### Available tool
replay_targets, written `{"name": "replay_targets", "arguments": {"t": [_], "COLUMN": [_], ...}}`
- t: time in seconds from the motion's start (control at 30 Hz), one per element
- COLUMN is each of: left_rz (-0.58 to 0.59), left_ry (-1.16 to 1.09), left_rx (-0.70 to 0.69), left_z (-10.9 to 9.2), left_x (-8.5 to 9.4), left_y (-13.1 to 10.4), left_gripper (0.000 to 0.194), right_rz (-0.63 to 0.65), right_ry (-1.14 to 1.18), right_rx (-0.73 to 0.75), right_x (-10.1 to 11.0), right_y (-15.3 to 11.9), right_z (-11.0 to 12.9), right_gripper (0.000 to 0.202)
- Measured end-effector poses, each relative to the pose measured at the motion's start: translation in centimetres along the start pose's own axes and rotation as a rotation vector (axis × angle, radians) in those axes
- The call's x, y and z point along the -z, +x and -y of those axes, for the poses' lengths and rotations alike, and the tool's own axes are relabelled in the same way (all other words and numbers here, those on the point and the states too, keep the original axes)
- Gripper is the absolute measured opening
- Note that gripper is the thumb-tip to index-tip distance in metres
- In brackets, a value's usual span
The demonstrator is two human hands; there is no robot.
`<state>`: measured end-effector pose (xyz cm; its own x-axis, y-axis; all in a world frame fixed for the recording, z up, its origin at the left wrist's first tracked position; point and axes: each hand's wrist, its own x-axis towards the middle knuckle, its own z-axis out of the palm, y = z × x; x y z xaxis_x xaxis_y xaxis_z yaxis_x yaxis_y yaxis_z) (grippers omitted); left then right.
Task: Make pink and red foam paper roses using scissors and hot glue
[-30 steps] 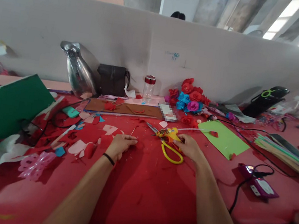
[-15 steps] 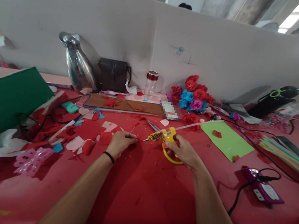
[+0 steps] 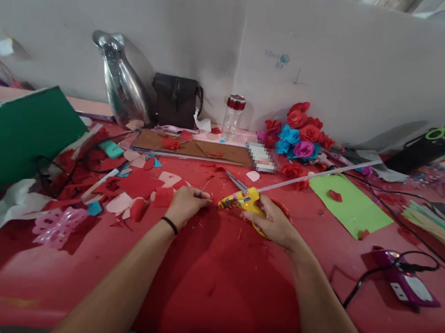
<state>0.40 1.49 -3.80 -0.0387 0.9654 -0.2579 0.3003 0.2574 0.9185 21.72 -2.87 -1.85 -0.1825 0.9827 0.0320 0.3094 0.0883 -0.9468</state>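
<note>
My right hand is wrapped around the grip of a yellow hot glue gun, its nozzle pointing left. A long translucent glue stick juts from the gun's rear. My left hand, with a black band at the wrist, has its fingertips pinched together just left of the nozzle. What they hold is too small to make out; a thin line shows above the fingers. Behind the gun lies a silver pointed blade. Red and pink paper petals are scattered left of my left hand.
Paper roses in red, blue and purple lie against the wall, near a lidded glass jar. A metal jug and dark bag stand farther left. At right are a green sheet and a purple power strip with a black cord.
The view has tipped down and shifted slightly left. The glue gun has turned, so its stick now points up and right, and its nozzle is closer to my left fingertips.
</note>
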Motion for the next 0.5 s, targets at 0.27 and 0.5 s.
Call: {"name": "replay_targets", "arguments": {"t": [0.27, 0.5], "left_rz": [-0.014, 0.007], "left_ry": [0.058, 0.082], "left_rx": [-0.039, -0.02], "left_z": [0.36, -0.04], "left_x": [-0.02, 0.08], "left_y": [0.22, 0.03], "left_gripper": [0.002, 0.004], "right_rz": [0.043, 0.022], "right_ry": [0.051, 0.01], "right_rx": [-0.057, -0.078], "right_x": [-0.09, -0.06], "right_y": [0.0, 0.15], "right_z": [0.5, 0.2], "right_gripper": [0.039, 0.039]}}
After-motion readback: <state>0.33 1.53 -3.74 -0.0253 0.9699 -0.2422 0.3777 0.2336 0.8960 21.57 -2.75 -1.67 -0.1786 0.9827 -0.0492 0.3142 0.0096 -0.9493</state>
